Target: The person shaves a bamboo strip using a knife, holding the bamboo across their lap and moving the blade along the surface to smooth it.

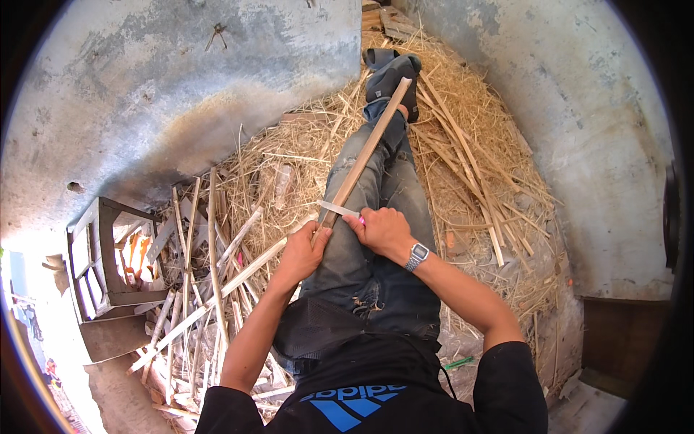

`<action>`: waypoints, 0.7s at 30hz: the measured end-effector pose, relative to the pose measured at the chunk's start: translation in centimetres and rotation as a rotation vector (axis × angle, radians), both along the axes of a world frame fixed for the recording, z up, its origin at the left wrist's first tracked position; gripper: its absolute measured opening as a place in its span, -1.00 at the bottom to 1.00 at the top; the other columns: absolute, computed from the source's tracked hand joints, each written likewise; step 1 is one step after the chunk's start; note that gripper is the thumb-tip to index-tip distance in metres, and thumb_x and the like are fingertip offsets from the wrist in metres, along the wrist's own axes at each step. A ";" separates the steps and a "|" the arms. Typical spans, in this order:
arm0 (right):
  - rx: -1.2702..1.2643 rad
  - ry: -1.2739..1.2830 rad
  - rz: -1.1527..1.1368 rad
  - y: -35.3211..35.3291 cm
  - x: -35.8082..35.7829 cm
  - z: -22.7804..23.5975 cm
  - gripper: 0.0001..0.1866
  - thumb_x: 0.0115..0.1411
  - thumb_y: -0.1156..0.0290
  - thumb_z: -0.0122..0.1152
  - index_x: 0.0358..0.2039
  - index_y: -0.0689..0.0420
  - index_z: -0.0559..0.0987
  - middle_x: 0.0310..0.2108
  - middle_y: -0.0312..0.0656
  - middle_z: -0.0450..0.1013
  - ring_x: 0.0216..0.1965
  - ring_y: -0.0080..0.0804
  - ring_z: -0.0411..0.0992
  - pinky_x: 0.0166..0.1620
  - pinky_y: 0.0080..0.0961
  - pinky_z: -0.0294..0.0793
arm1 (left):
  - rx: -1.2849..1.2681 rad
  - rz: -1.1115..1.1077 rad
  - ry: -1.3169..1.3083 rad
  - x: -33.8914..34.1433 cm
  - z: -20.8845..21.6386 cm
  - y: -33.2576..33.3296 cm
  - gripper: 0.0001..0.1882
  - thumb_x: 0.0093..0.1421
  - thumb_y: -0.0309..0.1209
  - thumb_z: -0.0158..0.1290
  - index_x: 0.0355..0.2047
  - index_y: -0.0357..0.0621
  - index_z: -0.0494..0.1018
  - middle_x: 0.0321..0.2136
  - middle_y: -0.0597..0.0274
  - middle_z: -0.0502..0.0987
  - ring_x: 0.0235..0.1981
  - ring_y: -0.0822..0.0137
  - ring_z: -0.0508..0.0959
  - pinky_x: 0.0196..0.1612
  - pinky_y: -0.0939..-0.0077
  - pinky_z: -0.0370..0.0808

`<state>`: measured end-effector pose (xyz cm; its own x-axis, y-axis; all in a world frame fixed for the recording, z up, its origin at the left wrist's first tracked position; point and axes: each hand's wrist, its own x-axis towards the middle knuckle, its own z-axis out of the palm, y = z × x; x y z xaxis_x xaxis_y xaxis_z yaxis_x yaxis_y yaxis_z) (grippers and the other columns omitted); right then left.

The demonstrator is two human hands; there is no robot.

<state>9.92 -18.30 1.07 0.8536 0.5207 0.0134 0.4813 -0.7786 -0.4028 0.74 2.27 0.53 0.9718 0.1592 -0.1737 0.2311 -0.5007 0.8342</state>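
Observation:
A long split bamboo strip (370, 150) lies along my outstretched jeans-clad legs (397, 189), its far end by my feet. Its near end is gripped by my left hand (303, 254), closed beside my thigh. In my right hand (387, 230), fingers wrapped round a pinkish handle, is a knife (338, 209). The pale blade lies across the strip just beyond my left hand and appears to touch it. Most of the handle is hidden by my fingers. A watch (417, 256) sits on my right wrist.
Shavings (463, 94) cover the ground round my legs. Bamboo strips lie at the right (473, 170) and in a pile at the left (210, 267). A wooden frame (108, 249) stands far left. Grey walls (173, 94) enclose both sides. A green object (459, 362) lies by my right hip.

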 end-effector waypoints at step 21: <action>-0.007 -0.065 0.017 -1.6 5.0 -2.5 -0.28 0.43 -0.24 -0.06 -0.53 0.16 0.65 -0.60 0.10 0.55 -0.50 0.20 0.57 -0.40 0.05 0.55 | 0.088 -0.020 -0.013 -5.3 1.8 1.6 -0.69 0.41 -0.23 0.14 -0.21 -0.30 0.49 -0.49 -0.32 0.55 -0.37 -0.39 0.58 -0.30 -0.03 0.48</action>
